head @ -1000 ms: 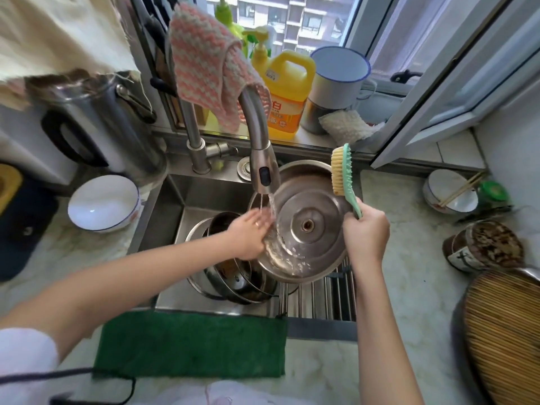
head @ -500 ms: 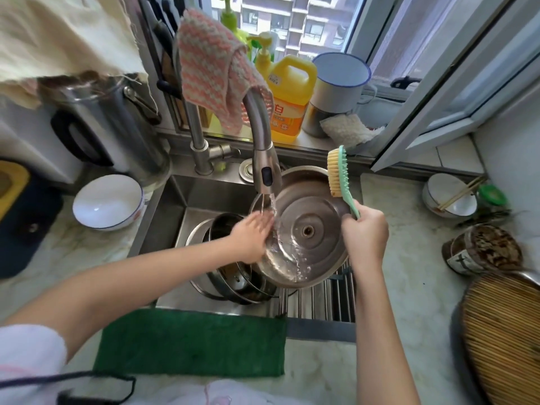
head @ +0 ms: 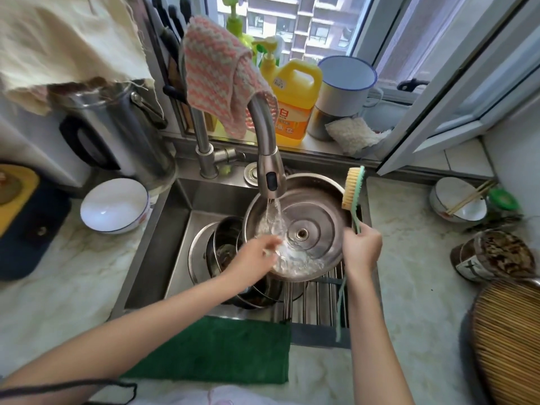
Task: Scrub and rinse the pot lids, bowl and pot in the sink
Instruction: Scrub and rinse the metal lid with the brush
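Your right hand [head: 361, 248] is clenching the brush [head: 353, 188] handle while propping the pot lid [head: 298, 226] by its right rim over the sink [head: 163, 244], and your left hand [head: 253, 255], fingers loose and grasping nothing, is rubbing the lid's lower left face under the faucet [head: 270, 173] stream. Since a second ago, that hand is sliding lower on the lid. The pot [head: 225, 252] is sitting below, partly blocked by your left wrist.

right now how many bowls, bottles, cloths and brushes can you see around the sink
bowls: 2 (white bowl left of the sink, bowl with chopsticks on the right)
bottles: 3 (yellow detergent jug, yellow pump bottle, green pump bottle)
cloths: 3 (pink checked cloth on the tap, green cloth at the front edge, white cloth on the sill)
brushes: 1 (brush in the right hand)
total: 9
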Demonstrator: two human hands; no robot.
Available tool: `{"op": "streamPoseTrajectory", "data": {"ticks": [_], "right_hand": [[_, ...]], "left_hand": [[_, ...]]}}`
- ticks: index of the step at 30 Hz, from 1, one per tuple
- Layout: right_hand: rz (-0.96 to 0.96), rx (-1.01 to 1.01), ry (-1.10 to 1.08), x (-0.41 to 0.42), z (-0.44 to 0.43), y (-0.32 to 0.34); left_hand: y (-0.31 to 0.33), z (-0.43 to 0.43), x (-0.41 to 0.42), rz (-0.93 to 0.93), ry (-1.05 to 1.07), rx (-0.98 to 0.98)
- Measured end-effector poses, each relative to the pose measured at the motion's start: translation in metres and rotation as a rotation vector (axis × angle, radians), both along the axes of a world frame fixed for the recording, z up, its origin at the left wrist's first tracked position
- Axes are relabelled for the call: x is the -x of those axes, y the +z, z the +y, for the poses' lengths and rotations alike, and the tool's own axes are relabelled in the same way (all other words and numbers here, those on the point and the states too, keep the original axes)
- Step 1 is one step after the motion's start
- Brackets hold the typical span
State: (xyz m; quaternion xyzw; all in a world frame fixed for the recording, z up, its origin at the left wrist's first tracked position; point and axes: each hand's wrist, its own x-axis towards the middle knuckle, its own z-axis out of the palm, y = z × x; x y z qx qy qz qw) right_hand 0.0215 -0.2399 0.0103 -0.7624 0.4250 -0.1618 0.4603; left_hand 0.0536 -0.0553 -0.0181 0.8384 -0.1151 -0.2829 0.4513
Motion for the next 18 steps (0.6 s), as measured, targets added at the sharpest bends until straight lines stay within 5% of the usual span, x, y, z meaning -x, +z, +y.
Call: {"op": "streamPoseTrajectory", "data": {"ticks": [3,9,11,18], "right_hand": [[0.002,-0.178,-0.116,0.004,-0.009,-0.009],[0.004,-0.433,-0.057,0.014,0.002,-0.008],[0.004,-0.302,0.088,0.016,0.001,-0.01],[0.285,0.674,0.464,-0.006,0.001,0.005]], "left_hand": [[-0.008,0.02,-0.009,-0.203,0.327,-0.013],[0.014,0.034,-0.018,1.037,0.543,0.374],[0.018,0.04,-0.022,1.052,0.564,0.376],[0.036,0.053,-0.036,0.998,0.589,0.362]]}}
